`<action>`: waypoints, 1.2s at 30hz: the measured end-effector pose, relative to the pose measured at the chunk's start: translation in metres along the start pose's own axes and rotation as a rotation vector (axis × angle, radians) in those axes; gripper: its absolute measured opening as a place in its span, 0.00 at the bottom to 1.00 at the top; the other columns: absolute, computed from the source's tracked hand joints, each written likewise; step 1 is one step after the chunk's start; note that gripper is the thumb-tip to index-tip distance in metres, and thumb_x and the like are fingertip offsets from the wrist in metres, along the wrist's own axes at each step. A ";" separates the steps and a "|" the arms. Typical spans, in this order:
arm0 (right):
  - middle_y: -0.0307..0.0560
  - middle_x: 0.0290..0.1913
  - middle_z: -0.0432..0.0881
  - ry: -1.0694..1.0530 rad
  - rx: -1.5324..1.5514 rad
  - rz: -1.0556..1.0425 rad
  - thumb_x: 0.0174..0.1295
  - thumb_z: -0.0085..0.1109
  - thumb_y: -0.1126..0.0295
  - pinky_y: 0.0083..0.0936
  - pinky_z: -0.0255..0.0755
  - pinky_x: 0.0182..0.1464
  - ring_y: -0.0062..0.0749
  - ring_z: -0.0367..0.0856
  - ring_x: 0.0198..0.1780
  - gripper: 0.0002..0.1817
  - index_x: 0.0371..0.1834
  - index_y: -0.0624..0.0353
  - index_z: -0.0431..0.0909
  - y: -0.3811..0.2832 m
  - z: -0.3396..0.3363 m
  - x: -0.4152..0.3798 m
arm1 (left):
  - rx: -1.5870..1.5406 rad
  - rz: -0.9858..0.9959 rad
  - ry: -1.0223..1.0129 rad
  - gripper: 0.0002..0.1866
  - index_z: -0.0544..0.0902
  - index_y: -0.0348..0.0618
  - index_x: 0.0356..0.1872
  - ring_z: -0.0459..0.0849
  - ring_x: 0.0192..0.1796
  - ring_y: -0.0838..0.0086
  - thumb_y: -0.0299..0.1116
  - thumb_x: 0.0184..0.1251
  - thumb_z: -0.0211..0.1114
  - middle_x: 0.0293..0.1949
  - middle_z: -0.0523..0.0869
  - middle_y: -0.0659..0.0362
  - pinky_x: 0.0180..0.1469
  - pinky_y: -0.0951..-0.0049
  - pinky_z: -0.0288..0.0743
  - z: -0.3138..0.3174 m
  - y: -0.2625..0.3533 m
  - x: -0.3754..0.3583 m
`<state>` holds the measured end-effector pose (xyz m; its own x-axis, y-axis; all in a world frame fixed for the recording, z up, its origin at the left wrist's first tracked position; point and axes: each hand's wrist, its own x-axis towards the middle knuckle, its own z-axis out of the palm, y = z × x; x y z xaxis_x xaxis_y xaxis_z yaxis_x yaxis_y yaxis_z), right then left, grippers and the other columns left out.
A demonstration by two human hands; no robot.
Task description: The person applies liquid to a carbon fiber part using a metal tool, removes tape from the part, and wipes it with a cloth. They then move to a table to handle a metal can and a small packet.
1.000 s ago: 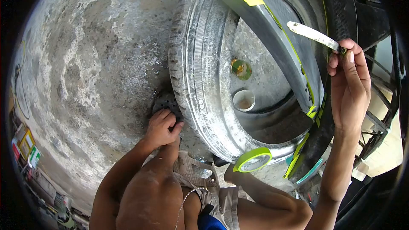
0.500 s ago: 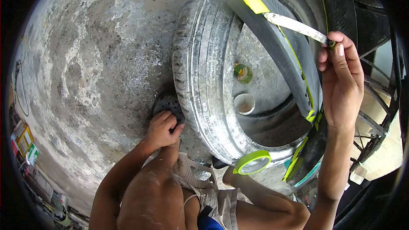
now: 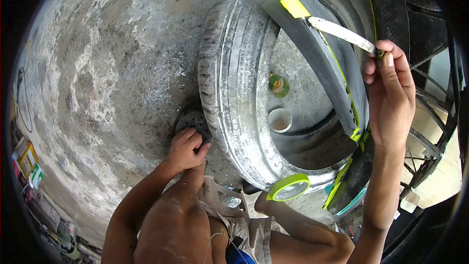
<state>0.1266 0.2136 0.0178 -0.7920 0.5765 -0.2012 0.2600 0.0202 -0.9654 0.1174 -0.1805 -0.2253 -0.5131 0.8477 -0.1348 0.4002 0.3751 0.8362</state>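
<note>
My right hand pinches the dark end of a thin whitish strip, like a blade. Its far tip lies beside a yellow tape patch on a dark grey curved panel. Yellow-green tape runs along the panel's edge. This panel rests across a large dusty tire. My left hand is low at the tire's left side, fingers curled by my foot and a dark perforated object; what it grips is hidden.
A green tape roll leans at the tire's lower rim. Inside the tire's opening are a green round item and a pale cup. Another dark taped panel lies lower right. A black metal frame stands at the right.
The strip's tip has shifted slightly right and down, away from the yellow patch. My right hand has moved down a little. My left hand looks unchanged.
</note>
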 end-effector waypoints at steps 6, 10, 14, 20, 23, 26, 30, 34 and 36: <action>0.38 0.37 0.79 -0.010 -0.007 0.007 0.79 0.48 0.69 0.16 0.66 0.45 0.17 0.75 0.40 0.13 0.56 0.62 0.78 -0.004 0.006 0.000 | -0.002 -0.005 -0.003 0.16 0.74 0.42 0.22 0.79 0.34 0.52 0.37 0.56 0.74 0.29 0.76 0.52 0.36 0.53 0.75 0.000 0.000 0.000; 0.37 0.37 0.79 0.001 -0.034 0.000 0.79 0.48 0.68 0.15 0.66 0.45 0.17 0.75 0.40 0.13 0.56 0.61 0.78 -0.002 0.006 0.002 | 0.008 0.012 0.019 0.16 0.75 0.42 0.23 0.79 0.35 0.52 0.37 0.55 0.74 0.29 0.77 0.52 0.37 0.53 0.75 0.000 0.001 0.002; 0.37 0.37 0.79 0.023 -0.047 -0.036 0.79 0.49 0.68 0.15 0.66 0.45 0.16 0.74 0.40 0.13 0.56 0.61 0.78 -0.001 0.008 0.002 | 0.014 0.021 0.034 0.15 0.75 0.42 0.23 0.80 0.35 0.51 0.37 0.56 0.73 0.30 0.77 0.52 0.37 0.53 0.76 -0.001 0.003 0.002; 0.36 0.38 0.79 0.006 -0.062 -0.068 0.79 0.49 0.68 0.16 0.66 0.45 0.16 0.74 0.40 0.13 0.56 0.62 0.78 -0.001 0.008 0.003 | 0.002 0.001 0.008 0.16 0.74 0.42 0.23 0.79 0.34 0.51 0.37 0.56 0.73 0.29 0.77 0.51 0.36 0.53 0.75 -0.001 0.001 0.000; 0.36 0.38 0.79 -0.008 -0.059 -0.066 0.79 0.49 0.68 0.16 0.66 0.45 0.16 0.74 0.40 0.12 0.56 0.62 0.78 0.000 0.007 0.007 | 0.002 -0.002 0.006 0.16 0.74 0.42 0.22 0.79 0.34 0.51 0.37 0.56 0.73 0.29 0.77 0.51 0.36 0.53 0.75 -0.001 0.003 0.002; 0.36 0.37 0.79 -0.001 -0.045 -0.073 0.79 0.49 0.68 0.16 0.65 0.45 0.16 0.74 0.40 0.12 0.56 0.62 0.78 0.000 0.009 0.007 | 0.003 0.002 0.009 0.16 0.74 0.42 0.22 0.79 0.34 0.51 0.37 0.57 0.73 0.29 0.77 0.52 0.36 0.53 0.75 -0.002 0.003 0.002; 0.37 0.37 0.78 0.007 -0.042 -0.042 0.79 0.49 0.68 0.16 0.65 0.45 0.17 0.73 0.40 0.12 0.56 0.61 0.78 -0.001 0.009 0.007 | 0.005 -0.009 -0.009 0.16 0.74 0.42 0.22 0.79 0.34 0.52 0.37 0.57 0.73 0.29 0.77 0.52 0.36 0.53 0.75 -0.002 0.002 0.001; 0.37 0.37 0.78 0.016 -0.063 -0.021 0.79 0.48 0.69 0.16 0.65 0.45 0.17 0.73 0.39 0.12 0.56 0.61 0.78 -0.002 0.002 0.002 | 0.007 -0.029 -0.012 0.16 0.74 0.42 0.21 0.79 0.34 0.53 0.37 0.56 0.73 0.29 0.77 0.53 0.36 0.54 0.75 -0.005 0.004 0.002; 0.37 0.37 0.78 0.006 -0.036 -0.031 0.79 0.48 0.68 0.16 0.65 0.45 0.17 0.73 0.39 0.12 0.56 0.61 0.78 -0.001 0.001 0.001 | 0.000 -0.037 -0.026 0.16 0.74 0.42 0.21 0.79 0.34 0.53 0.37 0.56 0.73 0.29 0.77 0.53 0.36 0.54 0.75 -0.005 0.005 0.002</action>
<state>0.1254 0.2132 0.0190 -0.7965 0.5801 -0.1705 0.2554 0.0673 -0.9645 0.1145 -0.1789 -0.2190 -0.5077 0.8428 -0.1788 0.3814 0.4059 0.8305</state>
